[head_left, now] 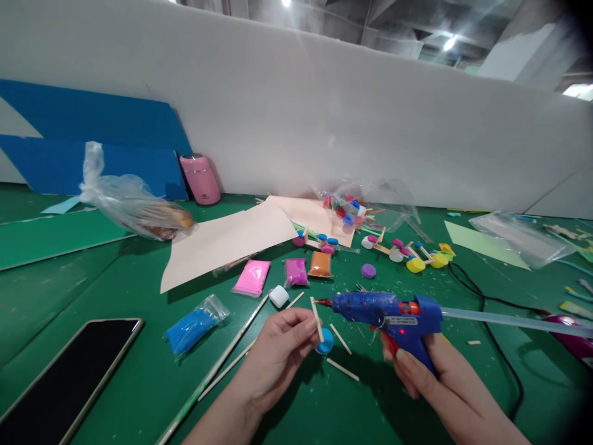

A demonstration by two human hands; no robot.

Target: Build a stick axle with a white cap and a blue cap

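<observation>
My left hand (290, 337) pinches a short wooden stick (317, 318) that stands nearly upright. In my right hand (430, 364) is a blue hot glue gun (384, 309), its red light lit and a long clear glue stick (491, 318) coming out of the back. The nozzle points left, at or very close to the stick's upper end; whether they touch I cannot tell. Below the stick a blue bottle cap (325, 341) shows partly behind my left fingers. Two more short sticks (341, 369) lie on the green table beside it, and a white cap (278, 296) sits beyond my left hand.
Small cap-wheeled stick cars (389, 247), a purple cap (368, 271) and clay packets (296, 272) lie beyond my hands. A phone (69, 377) and a blue clay packet (194, 324) are at left. A black cord (503, 358) runs at right. A pink flask (201, 179) stands behind.
</observation>
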